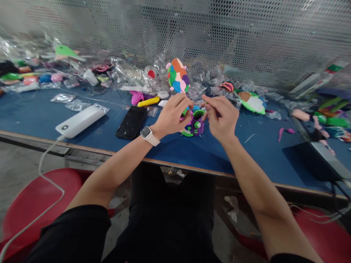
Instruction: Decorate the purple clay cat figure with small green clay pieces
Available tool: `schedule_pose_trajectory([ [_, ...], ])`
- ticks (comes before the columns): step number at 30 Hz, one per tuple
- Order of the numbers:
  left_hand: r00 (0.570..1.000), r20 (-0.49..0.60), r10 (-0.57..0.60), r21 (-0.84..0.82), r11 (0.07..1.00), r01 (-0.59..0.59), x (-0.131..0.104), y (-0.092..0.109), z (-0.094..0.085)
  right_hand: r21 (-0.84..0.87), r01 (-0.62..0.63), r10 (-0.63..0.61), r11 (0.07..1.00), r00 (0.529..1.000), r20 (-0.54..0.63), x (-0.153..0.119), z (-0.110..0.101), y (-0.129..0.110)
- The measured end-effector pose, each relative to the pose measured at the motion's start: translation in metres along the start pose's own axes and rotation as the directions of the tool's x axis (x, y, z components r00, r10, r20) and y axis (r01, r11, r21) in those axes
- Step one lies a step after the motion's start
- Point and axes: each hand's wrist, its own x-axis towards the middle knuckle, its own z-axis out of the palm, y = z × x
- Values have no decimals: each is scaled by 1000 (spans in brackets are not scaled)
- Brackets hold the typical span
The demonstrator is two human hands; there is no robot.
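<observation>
A purple modelling-clay figure (198, 126) with green and blue parts stands on the blue table between my hands. Curled at its left side, my left hand (173, 114) has thumb and fingers against it and hides part of it; a watch is on that wrist. My right hand (222, 117) is raised at the figure's upper right, thumb and forefinger pinched together. A tiny greenish bit shows at those fingertips, too small to make out well. Just behind stands a multicoloured clay egg shape (178, 75).
A black phone (131, 122) and a white power bank (82, 120) with a cable lie to the left. Behind are a yellow tool (148, 102), pink clay (136, 97) and plastic wrappers. A patchwork clay piece (252, 102) and a dark box (319, 160) are at right.
</observation>
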Motion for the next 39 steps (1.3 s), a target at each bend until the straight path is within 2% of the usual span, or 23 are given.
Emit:
schedule_pose_trajectory([
  [8,1000,0,-5,-39,999,5,1,4,-3,49,-43,42,998,999,11,-5,4,5],
  [14,1000,5,-22,-26,999,22,0,4,0,-32,30,-31,999,1000,0,-2,2,1],
  [19,1000,-6,-30,14,999,30,-1,2,2,-59,3,-3,998,1000,-2,-4,3,0],
  [26,999,29,-30,-18,999,30,-2,2,2,23,-6,6,1000,1000,11,-7,3,2],
  [32,999,5,-44,-55,997,44,0,7,1,-93,62,-61,994,998,19,-2,-1,0],
  [39,999,-32,-36,-117,993,32,2,8,-1,-108,198,-198,974,980,9,0,-2,-1],
])
